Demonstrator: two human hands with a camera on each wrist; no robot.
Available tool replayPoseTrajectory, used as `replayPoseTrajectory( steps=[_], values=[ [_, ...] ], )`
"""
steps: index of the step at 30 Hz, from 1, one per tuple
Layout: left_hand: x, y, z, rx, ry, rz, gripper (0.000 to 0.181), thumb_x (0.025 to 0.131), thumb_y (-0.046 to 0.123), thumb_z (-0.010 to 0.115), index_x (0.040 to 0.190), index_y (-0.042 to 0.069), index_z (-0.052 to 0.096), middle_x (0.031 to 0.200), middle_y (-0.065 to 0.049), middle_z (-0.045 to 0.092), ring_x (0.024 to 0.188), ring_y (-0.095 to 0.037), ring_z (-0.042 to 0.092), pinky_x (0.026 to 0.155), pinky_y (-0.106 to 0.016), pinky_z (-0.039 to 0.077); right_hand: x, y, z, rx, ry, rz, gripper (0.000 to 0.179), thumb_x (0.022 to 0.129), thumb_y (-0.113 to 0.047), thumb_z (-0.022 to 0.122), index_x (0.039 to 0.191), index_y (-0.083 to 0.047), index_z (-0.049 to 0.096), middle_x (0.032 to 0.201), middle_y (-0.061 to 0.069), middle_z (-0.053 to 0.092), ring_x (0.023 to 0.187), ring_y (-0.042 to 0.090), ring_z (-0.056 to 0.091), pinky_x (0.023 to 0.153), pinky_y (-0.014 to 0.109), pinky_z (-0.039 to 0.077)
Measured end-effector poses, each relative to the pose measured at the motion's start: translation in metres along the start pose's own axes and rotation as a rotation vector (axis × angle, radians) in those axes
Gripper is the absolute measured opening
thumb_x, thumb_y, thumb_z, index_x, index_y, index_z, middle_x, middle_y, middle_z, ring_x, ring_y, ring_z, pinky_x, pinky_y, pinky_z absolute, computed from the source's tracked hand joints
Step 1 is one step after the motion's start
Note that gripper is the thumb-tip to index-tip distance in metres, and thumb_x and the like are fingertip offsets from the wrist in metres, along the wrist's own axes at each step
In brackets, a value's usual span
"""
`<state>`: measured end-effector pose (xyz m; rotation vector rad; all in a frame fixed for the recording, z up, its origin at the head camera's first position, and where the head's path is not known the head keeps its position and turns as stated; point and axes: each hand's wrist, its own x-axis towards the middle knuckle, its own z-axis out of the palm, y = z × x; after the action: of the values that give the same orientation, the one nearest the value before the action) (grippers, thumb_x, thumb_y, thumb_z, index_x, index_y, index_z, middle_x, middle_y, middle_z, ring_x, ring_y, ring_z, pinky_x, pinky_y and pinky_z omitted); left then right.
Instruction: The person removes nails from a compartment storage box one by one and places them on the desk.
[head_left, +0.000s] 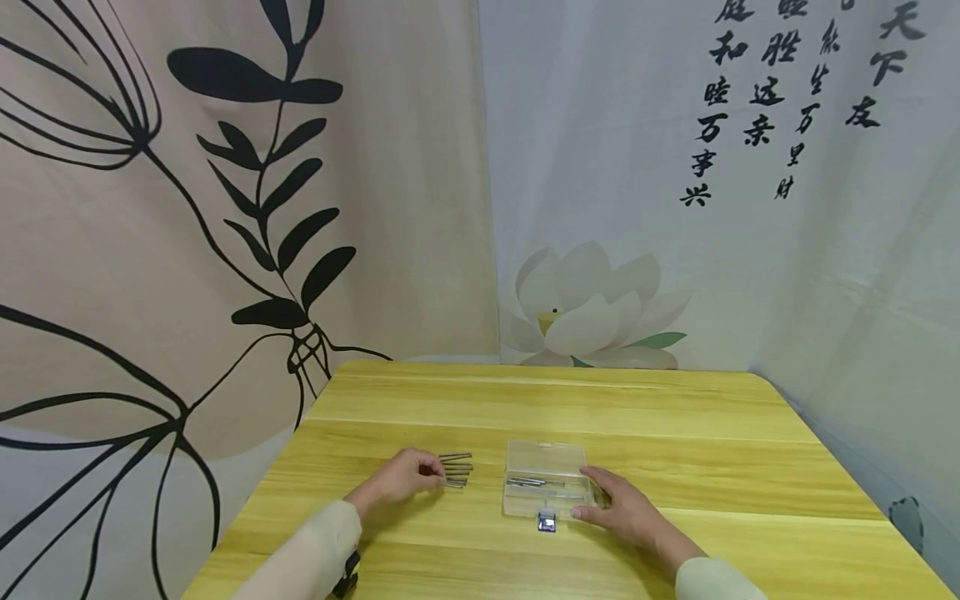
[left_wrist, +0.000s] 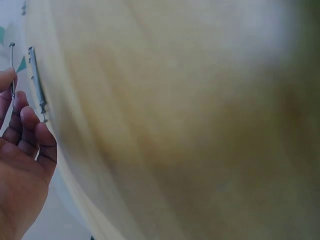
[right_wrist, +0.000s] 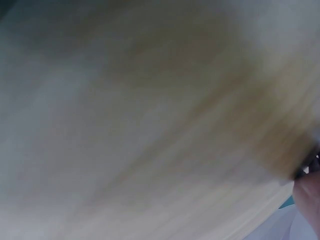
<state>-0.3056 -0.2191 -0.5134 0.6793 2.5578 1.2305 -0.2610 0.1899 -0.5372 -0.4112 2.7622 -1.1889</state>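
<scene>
metal rods [head_left: 457, 470] lie in two places before us, so we judge the work to be partway along rather than finished. some rest side by side on the wooden counter [head_left: 420, 400], just by our left hand [head_left: 401, 481], with their visible ends towards the clear case [head_left: 519, 506]; a few others sit inside that case, towards its left rear. we cannot count either lot surely, since the rods overlap and our fingers hide part of the row.

our left hand has one rod [left_wrist: 12, 57] pinched between thumb and forefinger, as the left wrist view shows, while its other fingers are loosely curled. our right hand [head_left: 622, 508] grips the right end of the case, thumb at the front and fingers at the rear; the right wrist view is too blurred and cut off to tell us more of that grip.

as far as we can see, the case is already open, its lid [head_left: 546, 456] folded back away from us and a small blue piece [head_left: 547, 522] at its front edge. which way the rods are going between counter and case, we cannot tell from how they lie. either way neither place has them all: the row outside, the few inside and the one in our fingers are not yet together, and the lid is not closed.
</scene>
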Motion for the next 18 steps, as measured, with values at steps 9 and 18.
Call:
replayPoseTrajectory(
  steps=[9,18],
  values=[
    [-0.0019,-0.0038,0.0029,0.020,0.006,0.015,0.010,0.095,0.017,0.069,0.091,0.008,0.073,0.084,0.001,0.066,0.065,-0.009,0.050,0.058,-0.026,0.044,-0.0007,-0.0011,-0.0001,-0.004,0.002,0.014,0.083,0.083,-0.050,0.076,0.148,-0.009,0.045,0.151,0.022,0.040,0.138,0.048,0.033,0.108,0.064,0.027],
    [-0.0002,-0.0075,0.0044,0.052,0.008,0.020,0.007,0.094,0.014,0.070,0.088,0.012,0.073,0.083,0.005,0.065,0.066,-0.009,0.052,0.060,-0.027,0.046,-0.0016,-0.0016,-0.0008,-0.018,0.003,0.014,0.084,0.083,-0.051,0.076,0.149,-0.009,0.045,0.150,0.023,0.040,0.137,0.049,0.034,0.107,0.064,0.028]
  ],
)
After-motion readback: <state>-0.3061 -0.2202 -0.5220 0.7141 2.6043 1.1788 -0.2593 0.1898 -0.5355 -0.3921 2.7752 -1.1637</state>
